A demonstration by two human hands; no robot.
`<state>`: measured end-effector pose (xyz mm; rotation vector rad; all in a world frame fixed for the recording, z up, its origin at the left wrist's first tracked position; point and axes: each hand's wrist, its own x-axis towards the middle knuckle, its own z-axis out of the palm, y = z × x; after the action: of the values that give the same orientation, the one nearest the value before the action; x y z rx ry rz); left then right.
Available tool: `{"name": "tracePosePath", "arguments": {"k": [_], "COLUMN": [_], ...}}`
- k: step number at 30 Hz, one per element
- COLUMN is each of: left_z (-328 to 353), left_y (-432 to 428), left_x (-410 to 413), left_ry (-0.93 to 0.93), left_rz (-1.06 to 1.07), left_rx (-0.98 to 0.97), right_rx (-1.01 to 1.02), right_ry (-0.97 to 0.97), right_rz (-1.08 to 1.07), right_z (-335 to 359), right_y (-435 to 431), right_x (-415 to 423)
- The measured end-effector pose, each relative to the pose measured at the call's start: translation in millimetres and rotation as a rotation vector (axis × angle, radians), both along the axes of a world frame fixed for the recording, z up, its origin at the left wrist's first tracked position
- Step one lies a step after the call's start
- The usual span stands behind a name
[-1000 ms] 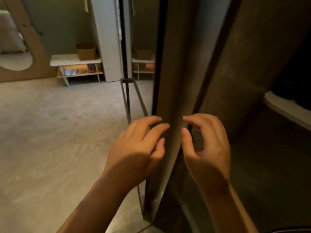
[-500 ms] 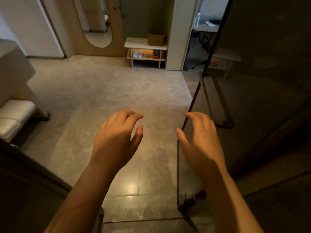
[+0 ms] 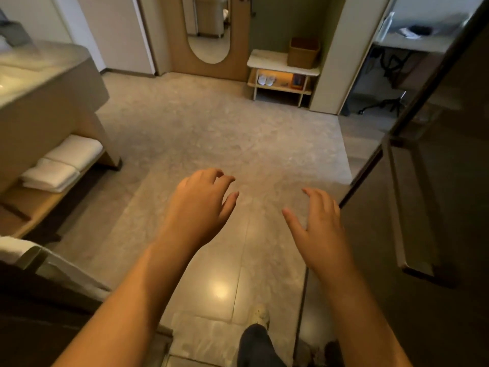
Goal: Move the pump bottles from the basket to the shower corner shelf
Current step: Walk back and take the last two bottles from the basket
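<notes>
both empty hands (image 3: 201, 205) (image 3: 317, 226) over bare floor (image 3: 211, 133), glass door (image 3: 428, 207) rightward

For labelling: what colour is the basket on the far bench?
Brown, seen in the head view: basket on the white-topped bench.

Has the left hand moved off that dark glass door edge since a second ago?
Yes. The left hand now hangs empty over the floor tiles, well left of the glass door it was against.

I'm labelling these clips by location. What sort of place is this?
Probably a hotel-room bathroom area: folded white towels on a shelf under a vanity counter, a dark glass door on the right, slippers on a low bench.
</notes>
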<state>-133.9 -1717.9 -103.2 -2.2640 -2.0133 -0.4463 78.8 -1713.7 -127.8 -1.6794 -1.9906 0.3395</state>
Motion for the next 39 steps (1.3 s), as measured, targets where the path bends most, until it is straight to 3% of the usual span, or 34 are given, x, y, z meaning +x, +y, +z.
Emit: {"name": "tracePosePath", "arguments": {"k": [9, 19, 25, 33, 39], "left_z": [22, 11, 11, -5, -15], "left_y": [157, 269, 340, 481, 602], "left_x": [38, 62, 54, 30, -3], "left_ry": [0.053, 0.086, 0.015, -0.069, 0.046], "left_rz": [0.018, 0.003, -0.047, -0.070, -0.103], "left_rx": [0.000, -0.073, 0.017, 0.082, -0.051], "right_rx": [-0.172, -0.001, 0.075, 0.054, -0.036], "right_ry": [-0.045, 0.071, 0.197, 0.079, 0.008], "right_rz": [-0.058, -0.056, 0.043, 0.020, -0.005], "right_z": [15, 17, 1, -20, -26], "right_y": [173, 286, 343, 479, 596], "right_x": [30, 36, 42, 41, 23]}}
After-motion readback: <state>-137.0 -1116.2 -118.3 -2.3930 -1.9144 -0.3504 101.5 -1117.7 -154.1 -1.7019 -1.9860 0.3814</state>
